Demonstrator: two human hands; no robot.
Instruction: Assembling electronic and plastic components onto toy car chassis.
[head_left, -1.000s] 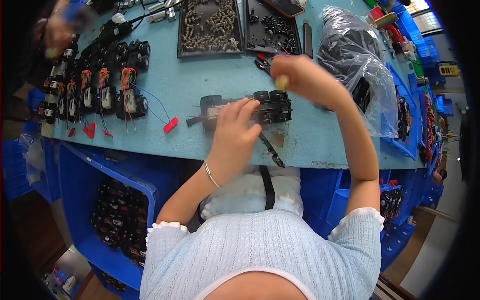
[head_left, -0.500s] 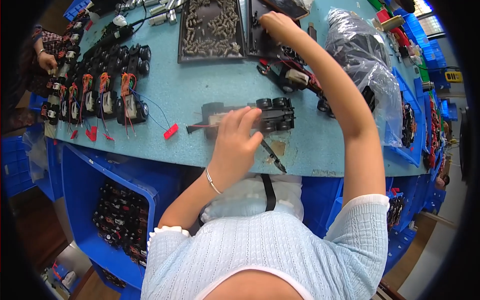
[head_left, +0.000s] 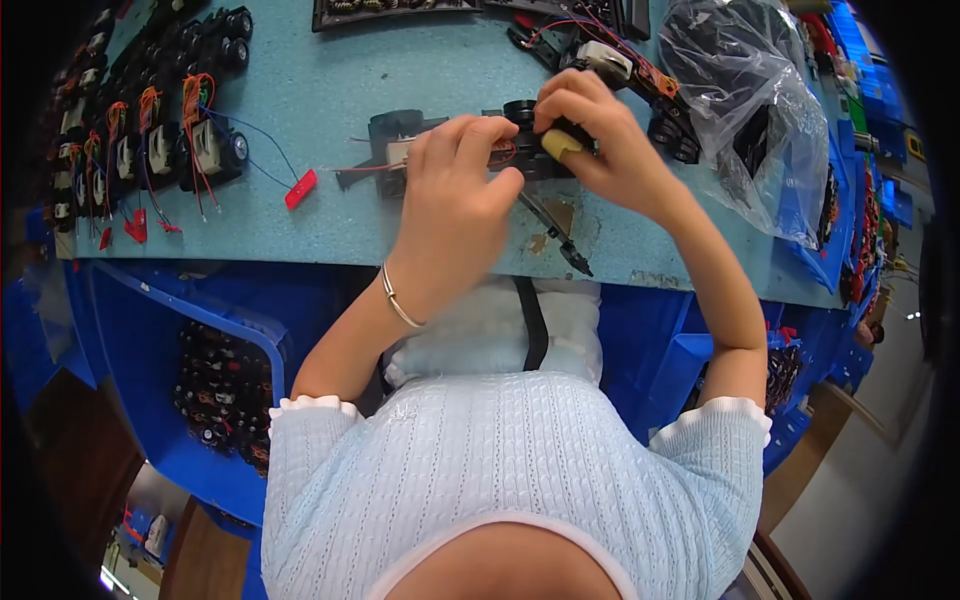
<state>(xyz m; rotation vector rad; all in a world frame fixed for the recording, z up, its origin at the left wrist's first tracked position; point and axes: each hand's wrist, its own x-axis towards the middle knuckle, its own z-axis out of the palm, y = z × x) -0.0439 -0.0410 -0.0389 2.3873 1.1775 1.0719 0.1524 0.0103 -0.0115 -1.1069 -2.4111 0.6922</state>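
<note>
A black toy vehicle chassis [head_left: 397, 130] with a white block and thin red wires lies across the table in front of me. My left hand [head_left: 455, 190] grips its middle, fingers curled over the top. Over its wheeled right part is my right hand [head_left: 610, 150], fingers pinched together, with yellow wrap on one digit. Whatever sits between those fingertips is too hidden to make out. From beneath the chassis a slim black strip [head_left: 558, 238] slants toward the table's near edge.
Several wired chassis [head_left: 205, 145] stand in a row at the left, near a red tag [head_left: 300, 189]. Behind my right hand lies another chassis [head_left: 605, 62]. A clear plastic bag [head_left: 740, 120] is at the right. A blue bin [head_left: 180, 290] sits below the table's left edge.
My right hand has come back from the dark tray at the far side to the chassis. The left hand stays on the chassis. The view has shifted, so the trays show less.
</note>
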